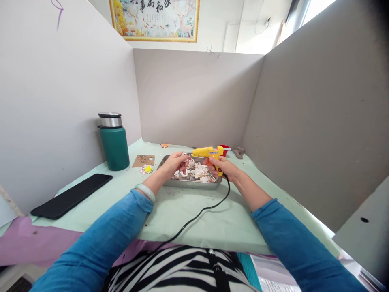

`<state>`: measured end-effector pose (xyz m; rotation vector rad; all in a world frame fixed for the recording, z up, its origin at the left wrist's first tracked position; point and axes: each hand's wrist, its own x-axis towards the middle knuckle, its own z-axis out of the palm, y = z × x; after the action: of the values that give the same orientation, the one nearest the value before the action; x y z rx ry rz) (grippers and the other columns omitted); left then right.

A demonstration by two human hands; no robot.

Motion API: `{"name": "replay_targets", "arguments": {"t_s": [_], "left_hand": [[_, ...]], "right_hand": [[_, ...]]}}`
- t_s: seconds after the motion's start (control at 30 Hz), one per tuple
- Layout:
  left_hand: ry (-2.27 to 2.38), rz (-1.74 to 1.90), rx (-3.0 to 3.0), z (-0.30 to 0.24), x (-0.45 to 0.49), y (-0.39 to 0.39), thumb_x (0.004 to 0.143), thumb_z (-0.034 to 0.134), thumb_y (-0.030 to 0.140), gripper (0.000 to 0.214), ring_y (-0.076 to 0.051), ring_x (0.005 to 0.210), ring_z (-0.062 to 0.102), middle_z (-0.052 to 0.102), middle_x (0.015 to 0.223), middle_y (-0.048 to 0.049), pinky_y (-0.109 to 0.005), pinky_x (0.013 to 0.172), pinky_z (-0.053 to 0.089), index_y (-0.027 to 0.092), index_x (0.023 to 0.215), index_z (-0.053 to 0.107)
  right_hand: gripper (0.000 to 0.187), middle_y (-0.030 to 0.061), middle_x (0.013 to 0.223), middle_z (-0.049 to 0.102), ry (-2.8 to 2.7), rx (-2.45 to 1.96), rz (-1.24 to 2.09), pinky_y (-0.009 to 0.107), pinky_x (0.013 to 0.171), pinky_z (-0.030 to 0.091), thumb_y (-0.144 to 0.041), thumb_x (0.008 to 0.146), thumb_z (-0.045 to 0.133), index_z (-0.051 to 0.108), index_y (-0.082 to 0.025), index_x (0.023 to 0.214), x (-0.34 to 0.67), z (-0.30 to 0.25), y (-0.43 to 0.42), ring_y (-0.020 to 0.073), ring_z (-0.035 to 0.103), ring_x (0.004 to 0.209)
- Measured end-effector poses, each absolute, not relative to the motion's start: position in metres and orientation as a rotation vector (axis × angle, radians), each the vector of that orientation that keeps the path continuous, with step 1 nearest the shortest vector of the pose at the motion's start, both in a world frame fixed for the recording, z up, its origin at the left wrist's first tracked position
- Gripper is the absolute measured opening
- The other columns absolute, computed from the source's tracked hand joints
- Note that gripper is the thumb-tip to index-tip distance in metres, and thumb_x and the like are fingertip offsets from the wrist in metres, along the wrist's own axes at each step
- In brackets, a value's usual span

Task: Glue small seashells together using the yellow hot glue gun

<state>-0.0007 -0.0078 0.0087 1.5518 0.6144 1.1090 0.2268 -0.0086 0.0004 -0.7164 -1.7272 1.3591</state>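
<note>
My right hand (225, 166) grips the orange handle of a yellow hot glue gun (208, 152), nozzle pointing left. My left hand (174, 162) pinches a small pale shell (185, 156) right at the nozzle tip. Both hands hover over a metal tray (194, 184) holding several seashells (199, 172). The gun's black cord (194, 219) runs from the handle down across the table toward my body. A pale bangle (146, 192) sits on my left wrist.
A green flask (114, 142) with a steel lid stands at the left. A black phone (71, 196) lies near the left edge. A brown card (143, 161) and a small yellow flower piece (147, 169) lie left of the tray. Grey partition walls enclose the green-covered table (212, 223).
</note>
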Motion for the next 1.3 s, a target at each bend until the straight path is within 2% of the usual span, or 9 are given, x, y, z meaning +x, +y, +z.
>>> {"name": "replay_targets", "arguments": {"t_s": [0.73,1.3], "left_hand": [[0.583,1.083,1.577,0.0069,-0.0012,-0.0066,0.077,0.06,0.029,0.02,-0.003,0.037,0.033,0.047,0.057,0.0037,-0.023,0.044,0.047,0.015,0.071,0.047],[0.602,1.072,1.561,0.0074,-0.0004,-0.0068,0.077,0.058,0.026,0.015,-0.003,0.037,0.032,0.047,0.058,0.0035,-0.023,0.044,0.045,0.014,0.074,0.049]], "right_hand": [[0.04,-0.0043,0.053,0.041,-1.718,-0.733,1.361,0.021,0.039,0.032,-0.051,0.076,0.061,0.061,-0.012,0.087,0.2297,0.0015,-0.0087,0.0055,0.035,0.041],[0.039,-0.0039,0.053,0.041,-1.74,-0.743,1.366,0.023,0.04,0.033,-0.05,0.076,0.06,0.061,-0.013,0.086,0.2279,0.002,-0.0101,0.0066,0.035,0.042]]}}
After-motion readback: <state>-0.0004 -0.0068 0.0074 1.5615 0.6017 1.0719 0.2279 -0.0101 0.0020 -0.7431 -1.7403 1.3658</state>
